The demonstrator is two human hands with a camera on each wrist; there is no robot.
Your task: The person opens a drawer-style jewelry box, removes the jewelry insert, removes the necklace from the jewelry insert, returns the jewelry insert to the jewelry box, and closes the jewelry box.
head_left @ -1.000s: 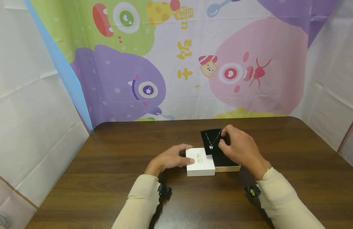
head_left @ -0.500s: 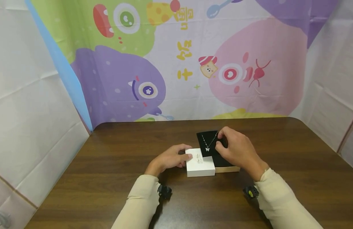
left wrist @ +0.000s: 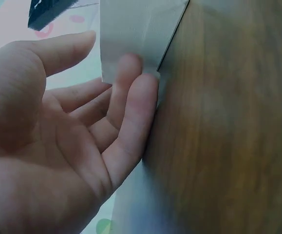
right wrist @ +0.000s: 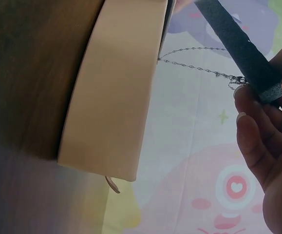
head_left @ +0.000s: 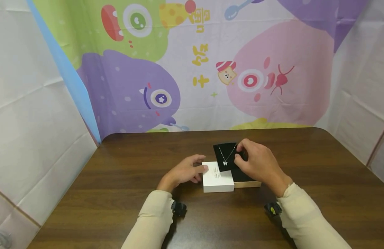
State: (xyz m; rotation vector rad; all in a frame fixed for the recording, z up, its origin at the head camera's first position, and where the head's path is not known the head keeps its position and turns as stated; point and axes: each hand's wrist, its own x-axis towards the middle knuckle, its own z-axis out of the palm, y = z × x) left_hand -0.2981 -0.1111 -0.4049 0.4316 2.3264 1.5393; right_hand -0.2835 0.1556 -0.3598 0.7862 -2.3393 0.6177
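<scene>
A white box sleeve with small lettering on top sits on the table, its tan drawer pulled out to the right. My right hand pinches the right edge of a black jewelry pad, tilted above the box. Across the pad's face hangs a silver necklace with a butterfly pendant. In the right wrist view, loose chain stretches behind the pad to the drawer's rim. My left hand is at the sleeve's left end, fingers loosely bent; in the left wrist view its fingertips overlap the sleeve's end.
A brown wooden table carries the box. Behind it hangs a cartoon-print cloth, with pale cloth panels at the sides. A small ribbon tab sticks out at the drawer's end.
My right hand has carried the pad slightly left and toward me, mostly in the first half second. My left thumb has slid back to the sleeve's left edge, its fingers loosening.
</scene>
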